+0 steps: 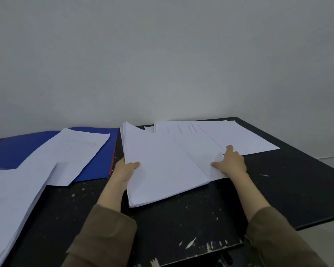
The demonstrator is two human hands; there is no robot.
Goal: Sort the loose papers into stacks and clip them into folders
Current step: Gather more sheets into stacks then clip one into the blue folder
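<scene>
- Head view: a thick stack of white papers [162, 166] lies in the middle of the black, paint-flecked counter [297, 180], its left edge raised.
- The left hand [126, 169] grips that stack at its left edge, thumb curled over the top sheet and fingers hidden underneath.
- The right hand [230, 160] rests on the stack's right part, thumb and a finger pinching a sheet's edge there; the remaining fingers cannot be made out clearly.
- Loose sheets [229, 135] are fanned out behind the right hand, reaching the counter's far edge by the grey wall [162, 54].
- A blue folder [17, 149] lies open at the far left, with a red edge showing on its right side.
- Another spread of papers [46, 160] overlaps the folder and runs down toward the near-left corner.
- Both forearms wear olive-brown sleeves [104, 237].
</scene>
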